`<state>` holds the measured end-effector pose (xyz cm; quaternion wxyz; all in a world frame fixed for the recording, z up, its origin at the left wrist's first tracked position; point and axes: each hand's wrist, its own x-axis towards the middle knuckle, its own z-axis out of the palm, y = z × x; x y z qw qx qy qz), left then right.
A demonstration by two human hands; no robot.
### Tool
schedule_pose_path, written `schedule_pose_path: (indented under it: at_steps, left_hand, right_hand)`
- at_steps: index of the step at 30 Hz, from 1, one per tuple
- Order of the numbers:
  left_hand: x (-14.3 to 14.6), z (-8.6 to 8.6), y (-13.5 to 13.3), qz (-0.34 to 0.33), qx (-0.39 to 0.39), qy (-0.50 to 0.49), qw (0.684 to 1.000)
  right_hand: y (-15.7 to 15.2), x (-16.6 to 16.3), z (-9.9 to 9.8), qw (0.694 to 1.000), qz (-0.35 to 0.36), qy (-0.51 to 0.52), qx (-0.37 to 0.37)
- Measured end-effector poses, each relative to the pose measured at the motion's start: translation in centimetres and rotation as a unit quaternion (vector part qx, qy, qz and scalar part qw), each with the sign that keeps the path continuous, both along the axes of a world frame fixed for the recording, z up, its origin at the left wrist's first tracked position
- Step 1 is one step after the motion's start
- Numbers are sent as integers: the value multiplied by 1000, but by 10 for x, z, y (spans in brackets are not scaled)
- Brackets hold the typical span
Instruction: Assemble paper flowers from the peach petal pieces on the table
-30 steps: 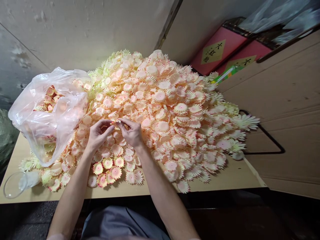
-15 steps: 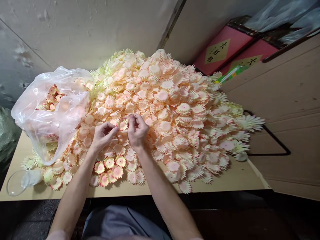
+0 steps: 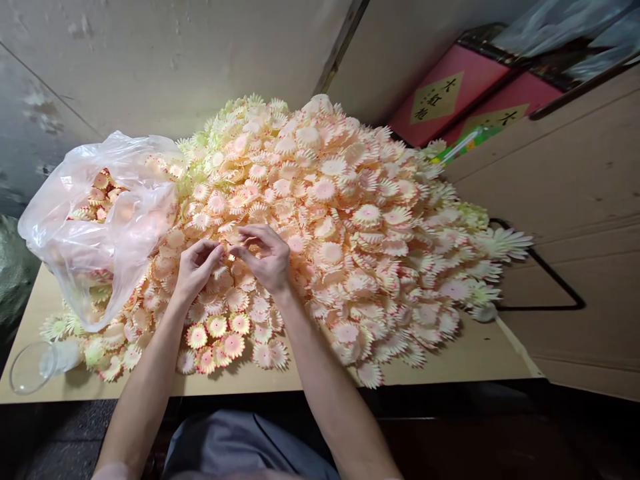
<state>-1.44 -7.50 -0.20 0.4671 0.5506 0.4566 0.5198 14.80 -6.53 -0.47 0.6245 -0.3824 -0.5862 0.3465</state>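
My left hand [image 3: 197,267] is closed, its thumb and forefinger pressed together in a pinch. Whatever it holds is too small and hidden to make out. Close on its right, my right hand [image 3: 269,259] has thumb and forefinger apart, their tips pointing toward the left fingertips. Pale petals show by that gap, but I cannot tell whether the right fingers touch them. Both hands are over the front of a large heap of pale pink and cream artificial flower pieces [image 3: 324,190]. Below them, several yellow flower pieces with red-tipped petals [image 3: 217,326] lie grouped near the table edge.
A translucent plastic bag [image 3: 120,230] with more flower pieces stands at the left. A clear cup [image 3: 31,368] lies tipped on the table [image 3: 425,375] at the front left. Red boxes [image 3: 457,90] and a large cardboard sheet [image 3: 565,233] are on the right.
My right hand has moved left toward the left hand, and its thumb and forefinger have spread from a pinch. My left hand has shifted slightly left and up.
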Motion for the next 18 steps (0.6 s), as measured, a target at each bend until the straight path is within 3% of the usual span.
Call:
schedule_pose_path:
  at_steps: [3, 5, 12, 18]
  left_hand:
    - [0, 1, -1, 7, 11, 25, 1000]
    - [0, 1, -1, 13, 12, 36, 999]
    - [1, 1, 0, 0, 8, 28, 1000]
    - [-1, -2, 1, 12, 8, 32, 999]
  right_hand:
    - [1, 1, -1, 995, 80, 43, -38]
    - [1, 1, -2, 993, 95, 37, -56]
    - [2, -5, -13, 992, 66, 65, -86]
    - [4, -2, -22, 997, 25, -22, -67]
